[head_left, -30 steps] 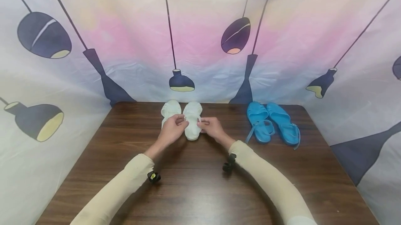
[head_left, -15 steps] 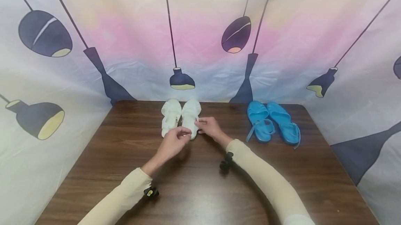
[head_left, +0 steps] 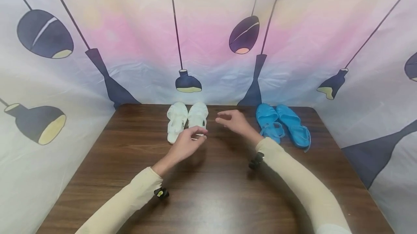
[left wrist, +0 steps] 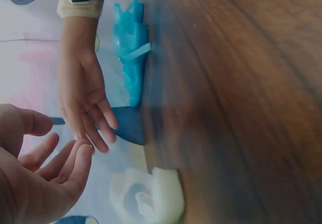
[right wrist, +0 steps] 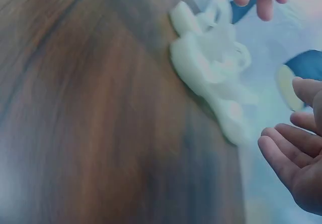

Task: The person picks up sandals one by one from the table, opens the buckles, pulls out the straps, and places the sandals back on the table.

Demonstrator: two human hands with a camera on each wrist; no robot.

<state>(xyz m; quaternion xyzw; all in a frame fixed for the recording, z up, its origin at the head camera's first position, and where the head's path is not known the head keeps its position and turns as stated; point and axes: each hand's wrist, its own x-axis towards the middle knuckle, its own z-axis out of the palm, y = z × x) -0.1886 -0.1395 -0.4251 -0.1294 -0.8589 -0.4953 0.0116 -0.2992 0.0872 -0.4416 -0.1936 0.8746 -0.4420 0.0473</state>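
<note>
Two white sandals stand side by side near the table's far edge, the left sandal (head_left: 177, 116) and the right sandal (head_left: 197, 113), toes toward the wall. My left hand (head_left: 186, 143) is over their heel ends, fingers loosely bent and holding nothing; it hides part of the right heel. Off to the right of the white pair, my right hand (head_left: 236, 121) hovers above the table with thumb and fingers apart, nothing between them. In the right wrist view the white sandals (right wrist: 201, 63) lie apart from the right hand (right wrist: 302, 153).
A pair of blue sandals, the left one (head_left: 266, 114) and the right one (head_left: 293, 125), stands at the back right, straps loose. My right forearm partly covers the left one. A printed cloth (head_left: 208, 46) hangs behind the brown table (head_left: 208, 198).
My right hand has let go of the right white sandal's strap and moved right, away from it. The left hand came back from the sandals, then shifted slightly up and right.
</note>
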